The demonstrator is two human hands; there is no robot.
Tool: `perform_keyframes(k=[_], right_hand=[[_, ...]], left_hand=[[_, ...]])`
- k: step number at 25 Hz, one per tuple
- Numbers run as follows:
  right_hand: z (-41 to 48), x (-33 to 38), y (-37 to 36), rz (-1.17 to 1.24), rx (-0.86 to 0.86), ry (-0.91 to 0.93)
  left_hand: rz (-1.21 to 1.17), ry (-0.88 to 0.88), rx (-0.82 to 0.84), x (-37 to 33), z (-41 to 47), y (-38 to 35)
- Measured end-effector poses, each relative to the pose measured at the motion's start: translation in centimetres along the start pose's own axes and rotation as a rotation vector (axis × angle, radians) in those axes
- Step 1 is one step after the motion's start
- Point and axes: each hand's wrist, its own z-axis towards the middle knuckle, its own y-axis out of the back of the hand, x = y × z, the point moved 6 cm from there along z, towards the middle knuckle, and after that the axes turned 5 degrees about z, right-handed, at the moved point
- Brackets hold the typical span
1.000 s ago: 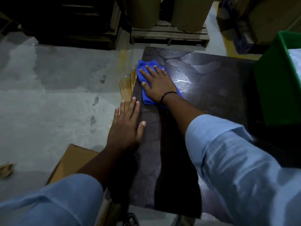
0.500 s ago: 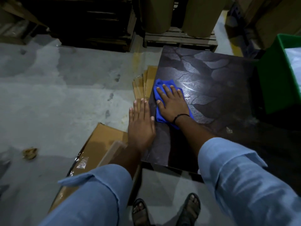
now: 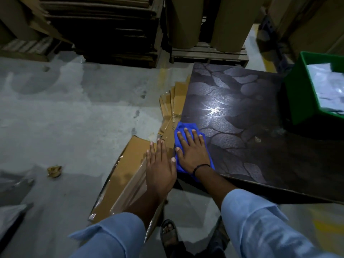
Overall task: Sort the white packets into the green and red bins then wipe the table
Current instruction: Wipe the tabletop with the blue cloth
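My right hand lies flat, fingers straight, pressing a blue cloth onto the near left corner of the dark patterned table. My left hand is flat with spread fingers just left of the table's edge, over the cardboard; whether it touches the table I cannot tell. A green bin stands at the table's right side with white packets inside. No red bin is in view.
Flattened cardboard and a fan of cardboard sheets lie on the concrete floor left of the table. A wooden pallet with large paper rolls stands behind. My sandalled foot is below the table's near edge.
My right hand has drawn the blue cloth along the left edge from the far part of the table to its near corner. My left hand slid off the table top to its left.
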Motion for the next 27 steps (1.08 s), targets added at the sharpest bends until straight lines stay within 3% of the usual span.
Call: perform_keyframes(k=[5,9,12,18,27], right_hand=[[-0.8,-0.1,3.3,0.294,0.255,-0.053],[-3.4,-0.9,3.3,-0.080,0.479,0.087],[-3.0,0.2,3.6,-0.184,0.413,0.120],[-3.7,2.0,2.7,-0.126,0.251,0.161],[-6.0,11.1,-1.6,-0.149,0.289,0.418]], left_hand=[[-0.009,-0.025,0.036,-1.8,-1.7,1.7],[0.013,-0.079,0.229,-4.4,-3.1,-0.2],[0.028,-0.014,0.353,-5.0,-3.6,-1.6],[0.145,0.037,0.325,-2.6,-3.2,-0.1],[0.199,0.093,0.273,7.0,-9.5,3.6]])
